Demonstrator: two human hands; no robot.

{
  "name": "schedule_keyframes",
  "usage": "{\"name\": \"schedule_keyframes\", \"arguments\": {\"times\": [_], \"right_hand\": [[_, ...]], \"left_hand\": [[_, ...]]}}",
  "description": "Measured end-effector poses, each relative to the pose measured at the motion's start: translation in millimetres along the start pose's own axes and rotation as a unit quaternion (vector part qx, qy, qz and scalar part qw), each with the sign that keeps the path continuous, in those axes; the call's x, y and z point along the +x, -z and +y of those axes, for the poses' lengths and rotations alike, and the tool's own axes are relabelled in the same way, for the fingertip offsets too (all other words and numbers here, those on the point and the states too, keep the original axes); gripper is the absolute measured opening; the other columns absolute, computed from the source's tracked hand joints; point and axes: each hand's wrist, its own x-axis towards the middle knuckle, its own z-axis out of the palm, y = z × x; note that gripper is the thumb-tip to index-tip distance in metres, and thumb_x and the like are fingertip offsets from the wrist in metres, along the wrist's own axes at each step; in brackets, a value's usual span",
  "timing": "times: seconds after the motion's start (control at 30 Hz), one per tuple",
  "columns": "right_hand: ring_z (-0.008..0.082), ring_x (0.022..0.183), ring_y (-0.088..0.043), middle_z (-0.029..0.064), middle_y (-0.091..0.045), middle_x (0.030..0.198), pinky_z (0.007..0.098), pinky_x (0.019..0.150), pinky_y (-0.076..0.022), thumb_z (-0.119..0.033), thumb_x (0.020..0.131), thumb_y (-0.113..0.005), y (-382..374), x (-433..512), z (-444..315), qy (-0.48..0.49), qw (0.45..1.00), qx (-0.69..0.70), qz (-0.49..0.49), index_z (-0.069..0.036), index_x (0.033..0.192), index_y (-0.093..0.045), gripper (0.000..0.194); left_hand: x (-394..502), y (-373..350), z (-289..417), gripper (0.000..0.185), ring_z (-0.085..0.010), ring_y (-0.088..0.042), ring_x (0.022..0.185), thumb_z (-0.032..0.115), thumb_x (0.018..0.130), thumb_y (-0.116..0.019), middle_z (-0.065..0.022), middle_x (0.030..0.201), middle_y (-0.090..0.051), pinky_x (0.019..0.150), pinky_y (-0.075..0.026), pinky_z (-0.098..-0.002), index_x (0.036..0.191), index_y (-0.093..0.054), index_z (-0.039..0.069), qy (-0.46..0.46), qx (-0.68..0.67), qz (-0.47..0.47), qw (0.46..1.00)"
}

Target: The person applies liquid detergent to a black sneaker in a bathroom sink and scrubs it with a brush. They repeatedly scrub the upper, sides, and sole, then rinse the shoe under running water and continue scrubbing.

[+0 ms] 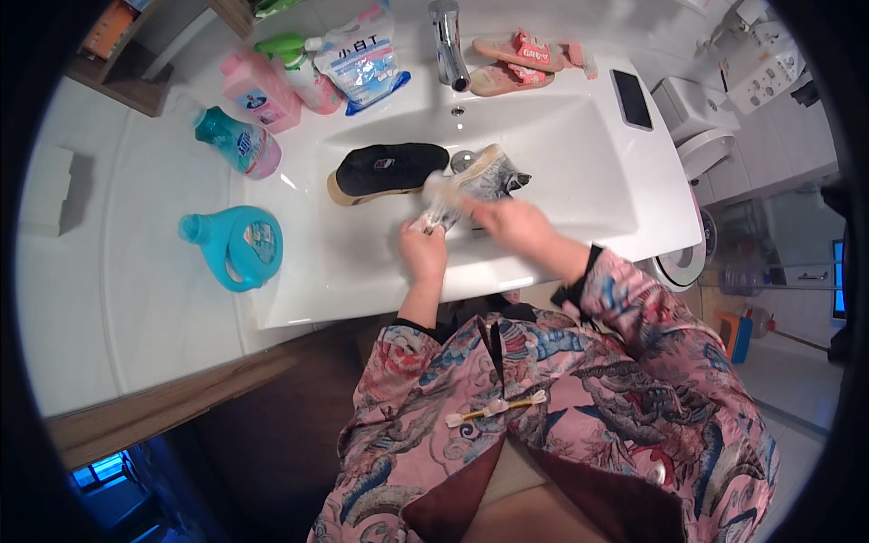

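In the white washbasin (584, 156), a dark shoe with a tan sole (499, 170) lies under white foam. My left hand (424, 254) grips a pale, foamy end of it near the front of the basin. Blur hides much of a small brush (442, 192) over the shoe, its handle closed in my right hand (519, 227). A second dark shoe (390, 170), tan along its edge and bearing a small patch, rests in the basin to the left. A round metal drain fitting (463, 161) shows between the two shoes.
Behind the basin stands a chrome faucet (448, 44), with pink slippers (509, 80) to its right. A phone (633, 100) lies on the right rim. To the left are a plastic bag (363, 64), a pink bottle (261, 91), a spray bottle (309, 81), a teal-and-pink bottle (241, 142) and a blue jug (237, 248).
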Motion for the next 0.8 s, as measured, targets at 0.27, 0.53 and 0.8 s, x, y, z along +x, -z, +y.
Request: {"name": "schedule_keyframes", "arguments": {"times": [0.27,0.53,0.8], "right_hand": [[0.0379,0.079,-0.068,0.018,-0.069,0.085,0.0499,0.072,-0.0546,-0.033,0.097,-0.051,10.3,-1.8,-20.2,0.022,1.0,0.001,-0.006,-0.026,0.125,-0.064,0.032],[0.0378,0.082,-0.068,0.0204,-0.069,0.09,0.0499,0.075,-0.0544,-0.034,0.098,-0.051,4.4,18.2,14.7,-0.046,0.999,-0.027,-0.011,-0.028,0.129,-0.062,0.034],[0.0372,0.084,-0.068,0.0173,-0.071,0.092,0.0495,0.078,-0.0548,-0.036,0.099,-0.046,-0.6,26.7,29.2,-0.124,0.988,0.0,0.092,-0.024,0.124,-0.064,0.033]], "left_hand": [[2.2,-4.7,-4.0,0.036,-0.0351,-0.063,0.093,0.008,0.074,-0.07,-0.0183,0.104,-0.064,0.086,-0.05,-0.0407,0.108,-0.07,-0.004,0.006,-0.018,0.011,1.0],[2.5,-5.0,0.1,0.038,-0.0351,-0.064,0.093,0.011,0.076,-0.071,-0.0198,0.107,-0.064,0.085,-0.051,-0.0411,0.111,-0.069,-0.005,0.066,-0.015,0.006,0.998],[8.4,-6.2,-7.3,0.033,-0.0336,-0.066,0.087,0.01,0.078,-0.07,-0.0202,0.101,-0.065,0.079,-0.052,-0.0393,0.106,-0.069,-0.007,0.115,-0.043,-0.014,0.992]]}}
